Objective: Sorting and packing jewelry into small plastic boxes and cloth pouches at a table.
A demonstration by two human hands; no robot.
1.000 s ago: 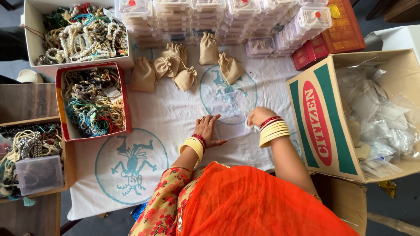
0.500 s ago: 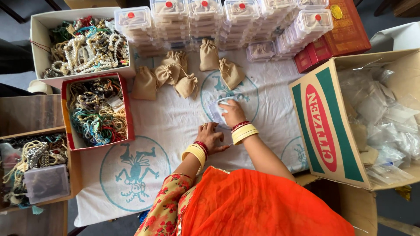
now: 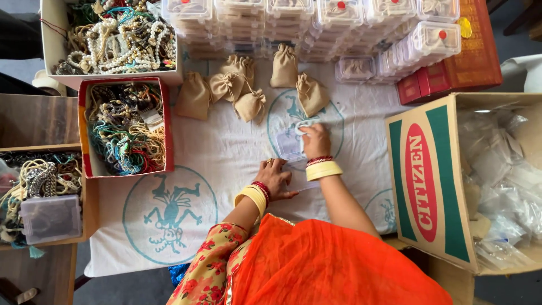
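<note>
Three open boxes of tangled bead jewellery sit along my left: a brown one (image 3: 39, 197) cut off by the frame edge, with a clear plastic lid lying in it, a red-rimmed one (image 3: 125, 129) beside it, and a white one (image 3: 113, 36) above, its top cropped away. What each strand is I cannot make out; they are too knotted together. They rest beside and on the white cloth (image 3: 226, 158) printed with teal round emblems, which covers the table. Near the cloth's far edge lie several small tan drawstring pouches (image 3: 248, 85), some touching one another. My left hand (image 3: 275, 178) lies flat and open on the cloth, fingers spread, pressing on a pale sheet whose edges blend into the fabric. Just beyond it my right hand (image 3: 315, 140) is closed around the edge of a small clear plastic box (image 3: 291, 144), which rests on the cloth over one emblem; my fingers hide part of it, and I cannot tell what is inside. Behind stand stacks of similar clear boxes (image 3: 339, 22), cropped at the top. Far right, a big cardboard carton (image 3: 429, 181) holds crumpled clear bags, partly out of frame.
</note>
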